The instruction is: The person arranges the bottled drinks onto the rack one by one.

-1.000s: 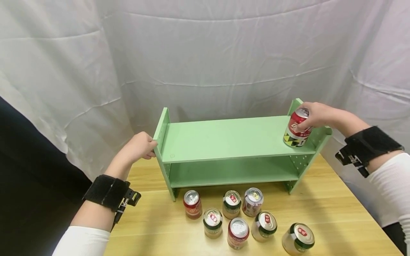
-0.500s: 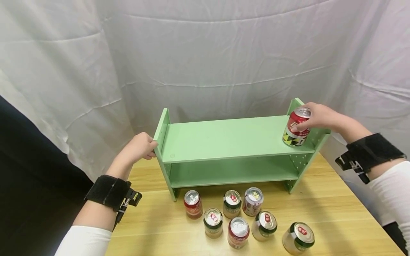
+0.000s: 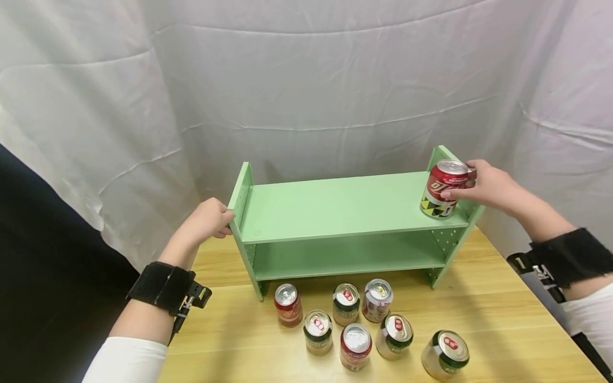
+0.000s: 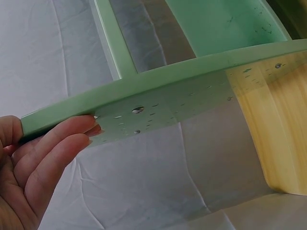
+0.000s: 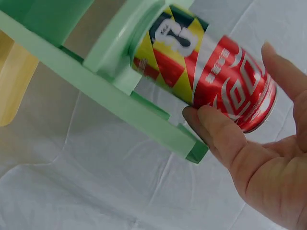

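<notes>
Right hand (image 3: pixel 493 186) drawn back, red can (image 3: pixel 441 189) now upright on shelf (image 3: pixel 335 207)

1. The left hand (image 3: pixel 207 219) reached forward, fingers (image 4: pixel 62 139) curled in a grip, black wrist strap (image 3: pixel 162 287) on.
2. The right hand (image 3: pixel 488 186) extended farther out, thumb (image 5: pixel 216 132) and fingers pinching; its wrist wore a black strap (image 3: pixel 565 255).

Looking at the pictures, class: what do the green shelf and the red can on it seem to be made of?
Green shelf: probably painted wooden board, matte, with drilled peg holes and screw heads. Red can: likely aluminium, with a glossy printed wall and a bare silvery rim.
</notes>
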The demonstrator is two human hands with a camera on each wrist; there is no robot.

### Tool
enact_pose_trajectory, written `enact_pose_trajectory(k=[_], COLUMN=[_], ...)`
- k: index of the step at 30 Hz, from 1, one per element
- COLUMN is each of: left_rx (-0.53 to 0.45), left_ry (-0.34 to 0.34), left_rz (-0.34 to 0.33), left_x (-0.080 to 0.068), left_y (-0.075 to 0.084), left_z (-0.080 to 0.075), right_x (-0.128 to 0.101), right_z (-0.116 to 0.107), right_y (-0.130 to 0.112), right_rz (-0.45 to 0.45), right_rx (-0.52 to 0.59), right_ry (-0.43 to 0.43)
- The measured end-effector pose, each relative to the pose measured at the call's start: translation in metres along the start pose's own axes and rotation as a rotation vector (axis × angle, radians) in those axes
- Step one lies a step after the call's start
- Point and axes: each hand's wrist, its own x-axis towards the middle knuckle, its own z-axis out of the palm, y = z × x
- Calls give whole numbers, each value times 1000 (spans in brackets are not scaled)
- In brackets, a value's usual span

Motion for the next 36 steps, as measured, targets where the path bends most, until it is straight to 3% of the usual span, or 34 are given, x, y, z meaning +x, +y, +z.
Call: enact_pose_trajectory(k=[10, 16, 21, 27, 36], left_rx=[-14, -27, -39, -35, -40], left_ry=[-3, -4, -16, -19, -29], left_rz=[13, 31, 35, 43, 41], left_x=[5, 3, -1, -3, -6], left_y=[-2, -5, -5, -6, -6], left_z=[-3, -5, -8, -12, -13], right_x=[-21, -37, -48, -52, -51], right_z=[14, 29, 55, 87, 123], right_y=[6, 16, 27, 34, 36], right_rz=[-30, -83, -217, -328, -376], right_rx=[-43, 71, 231, 364, 399], right_ry=[-7, 136, 227, 191, 117])
